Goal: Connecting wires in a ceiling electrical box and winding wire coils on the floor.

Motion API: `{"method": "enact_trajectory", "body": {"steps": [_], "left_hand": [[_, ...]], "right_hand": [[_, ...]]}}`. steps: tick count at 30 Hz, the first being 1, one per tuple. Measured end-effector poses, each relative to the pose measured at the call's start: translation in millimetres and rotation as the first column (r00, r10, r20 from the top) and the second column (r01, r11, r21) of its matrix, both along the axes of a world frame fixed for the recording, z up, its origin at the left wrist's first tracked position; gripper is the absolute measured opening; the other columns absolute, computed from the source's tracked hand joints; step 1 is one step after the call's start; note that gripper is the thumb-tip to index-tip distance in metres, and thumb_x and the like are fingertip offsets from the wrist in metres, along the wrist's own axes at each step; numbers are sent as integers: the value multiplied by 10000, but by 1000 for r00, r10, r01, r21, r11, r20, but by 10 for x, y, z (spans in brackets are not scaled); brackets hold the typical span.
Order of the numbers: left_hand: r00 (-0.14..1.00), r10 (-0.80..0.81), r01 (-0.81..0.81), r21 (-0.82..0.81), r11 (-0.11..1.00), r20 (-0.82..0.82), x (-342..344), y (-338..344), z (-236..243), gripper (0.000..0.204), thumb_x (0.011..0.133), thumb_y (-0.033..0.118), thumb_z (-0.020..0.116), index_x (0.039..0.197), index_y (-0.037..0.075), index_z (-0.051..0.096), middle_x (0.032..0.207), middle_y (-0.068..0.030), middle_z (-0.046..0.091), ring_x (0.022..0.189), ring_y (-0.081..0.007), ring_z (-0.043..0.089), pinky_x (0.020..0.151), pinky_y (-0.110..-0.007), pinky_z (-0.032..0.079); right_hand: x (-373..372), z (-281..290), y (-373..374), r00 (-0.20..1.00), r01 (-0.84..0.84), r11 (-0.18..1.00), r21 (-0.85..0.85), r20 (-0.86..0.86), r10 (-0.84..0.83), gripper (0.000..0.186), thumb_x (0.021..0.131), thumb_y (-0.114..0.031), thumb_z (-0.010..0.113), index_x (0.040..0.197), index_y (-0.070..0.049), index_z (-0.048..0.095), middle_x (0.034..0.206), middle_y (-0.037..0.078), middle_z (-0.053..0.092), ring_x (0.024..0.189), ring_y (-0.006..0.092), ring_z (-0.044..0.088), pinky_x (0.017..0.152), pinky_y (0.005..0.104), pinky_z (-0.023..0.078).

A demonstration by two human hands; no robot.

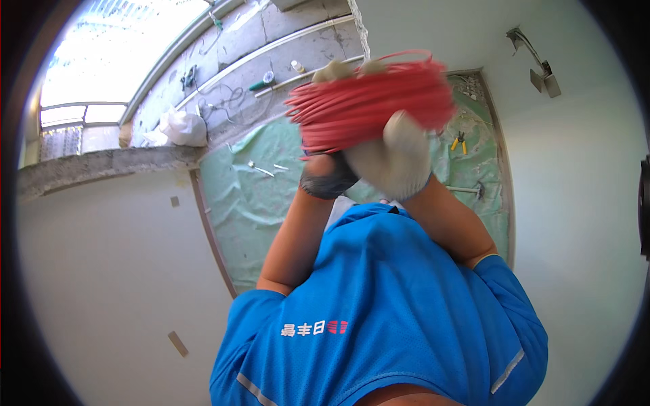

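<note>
A thick coil of red electrical wire [369, 101] is held up in front of my chest, slightly blurred by motion. My right hand [399, 152], in a pale knitted work glove, grips the near side of the coil with its thumb pressed against the strands. My left hand [330, 174] wears a glove with a dark grey cuff and holds the coil from its left underside. Pale glove fingertips show over the coil's far edge; most other fingers are hidden behind the wire.
A green sheet [237, 223] covers the floor. On it lie yellow-handled pliers [460, 142], a hammer [467, 190] and a small metal tool [261, 169]. A white bag [183, 128] sits by the window ledge. Wires and a box [545, 81] hang from the right wall.
</note>
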State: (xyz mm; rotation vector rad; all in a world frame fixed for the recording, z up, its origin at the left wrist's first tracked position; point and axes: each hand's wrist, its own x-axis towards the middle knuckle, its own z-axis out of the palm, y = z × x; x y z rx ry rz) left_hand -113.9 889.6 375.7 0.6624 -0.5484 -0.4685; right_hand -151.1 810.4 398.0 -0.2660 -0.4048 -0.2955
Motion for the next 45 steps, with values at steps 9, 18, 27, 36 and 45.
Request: {"method": "enact_trajectory", "body": {"steps": [9, 18, 27, 36, 45], "left_hand": [[1000, -6, 0, -239, 971, -25, 391, 483, 757, 1151, 602, 653, 825, 1480, 92, 336, 1492, -92, 427, 1393, -301, 382, 1146, -538, 325], [853, -519, 522, -114, 846, 53, 533, 1410, 1860, 996, 897, 255, 699, 1524, -35, -19, 1334, -125, 581, 1173, -257, 612, 1031, -453, 471], [868, -494, 497, -152, 855, 58, 400, 1689, 1992, 894, 986, 207, 518, 1490, -41, -177, 1228, -156, 639, 991, -269, 698, 863, -436, 578], [929, -367, 369, -121, 921, 37, 328, 1911, 1952, 913, 968, 229, 530, 1497, -28, -168, 1259, -196, 621, 1001, -295, 698, 840, -468, 589], [882, -472, 470, -67, 880, -9, 221, 1985, 1803, 813, 991, 221, 467, 1501, -42, -109, 1162, -228, 651, 893, -298, 718, 711, -416, 632]], "right_hand": [[-517, -194, 86, 758, -578, 625, -524, -64, 649, 748, 870, -185, 722, 1482, 11, 339, 1452, 162, 470, 1324, 221, 472, 1098, 359, 382], [-557, -1051, -278, 901, -317, 244, -916, -371, -223, 773, 759, -226, 778, 1437, -74, 439, 1435, 149, 488, 1325, 254, 468, 1095, 373, 376], [105, -1121, 686, 994, -64, 294, -954, -88, -71, 1133, 686, -462, 847, 1552, -123, 200, 1532, 172, 362, 1415, 324, 353, 1141, 407, 326], [198, -931, 920, 937, -345, 468, -814, -276, 212, 894, 729, -249, 804, 1491, -88, 364, 1151, 108, 638, 1088, 247, 607, 994, 409, 434], [689, -874, 466, 801, -557, 681, -475, -524, 290, 625, 908, -442, 620, 1322, 21, 547, 1195, 138, 628, 1075, 182, 612, 945, 325, 493]]}}
